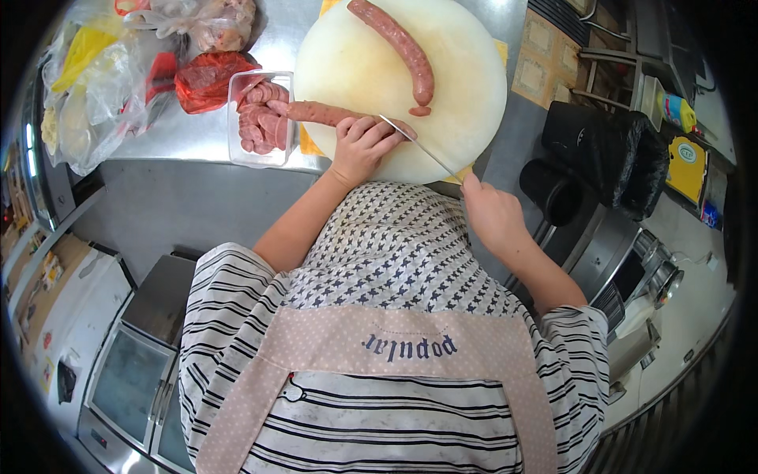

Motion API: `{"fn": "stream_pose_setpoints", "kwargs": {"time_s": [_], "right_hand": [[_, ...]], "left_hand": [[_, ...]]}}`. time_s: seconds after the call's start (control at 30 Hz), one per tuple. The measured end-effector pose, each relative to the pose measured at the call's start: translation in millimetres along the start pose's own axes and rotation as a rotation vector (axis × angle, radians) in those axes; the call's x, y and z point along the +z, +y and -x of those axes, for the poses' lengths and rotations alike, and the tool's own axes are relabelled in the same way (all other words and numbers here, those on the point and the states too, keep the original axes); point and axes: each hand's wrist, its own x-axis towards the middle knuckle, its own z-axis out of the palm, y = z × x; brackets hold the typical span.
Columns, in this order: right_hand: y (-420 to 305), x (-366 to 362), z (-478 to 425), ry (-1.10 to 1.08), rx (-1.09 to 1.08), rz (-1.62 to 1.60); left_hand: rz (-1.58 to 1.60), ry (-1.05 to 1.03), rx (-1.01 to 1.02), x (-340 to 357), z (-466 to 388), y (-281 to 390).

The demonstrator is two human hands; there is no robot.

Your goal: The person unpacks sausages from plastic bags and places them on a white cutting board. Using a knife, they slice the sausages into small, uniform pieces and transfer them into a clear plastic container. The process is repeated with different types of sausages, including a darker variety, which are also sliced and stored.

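Observation:
A long sausage [323, 112] lies across the near part of a round white cutting board [468, 65]. My left hand [361, 145] presses down on it, fingers bent over its right half. My right hand [494, 210] grips a knife [423, 148], whose blade slants across the sausage near its right end; the handle is hidden in the fist. Farther back on the board rests a second, curved sausage [408, 50], with a small cut piece [420, 111] at its near end. A clear plastic container [233, 139] at the board's left holds sausage slices [260, 121]; the first sausage's left end reaches its rim.
Plastic bags, one a red bag [210, 80] and others clear bags [112, 83], crowd the steel counter [195, 142] at left. To the right stand a black bin [636, 160] with a liner and a dark cylindrical container [551, 192]. A glass-door cabinet [130, 379] is at lower left.

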Motion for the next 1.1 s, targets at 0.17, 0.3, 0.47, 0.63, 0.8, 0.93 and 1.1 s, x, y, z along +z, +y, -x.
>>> {"fn": "stream_pose_setpoints", "kwargs": {"time_s": [0.17, 0.3, 0.47, 0.63, 0.8, 0.93, 1.1], "right_hand": [[-10, 44, -75, 0.186, -0.092, -0.109], [-15, 24, -69, 0.229, -0.142, -0.147], [-9, 3, -17, 0.031, -0.032, -0.083], [-22, 44, -84, 0.191, -0.087, -0.136], [-29, -2, -49, 0.174, -0.125, -0.136], [-25, 0, -20, -0.005, -0.026, -0.024], [-39, 37, -100, 0.212, -0.117, -0.141]], "left_hand": [[-0.028, 0.008, 0.004, 2, -1, 0], [-0.015, 0.008, -0.026, 1, 3, -2], [0.009, 0.000, -0.022, -1, 1, -1], [0.035, 0.033, -0.045, 4, 2, -2], [0.116, 0.076, -0.095, 5, 7, -6], [0.139, 0.065, -0.085, 0, 0, -2], [0.113, 0.041, -0.128, -2, 6, -4]]}}
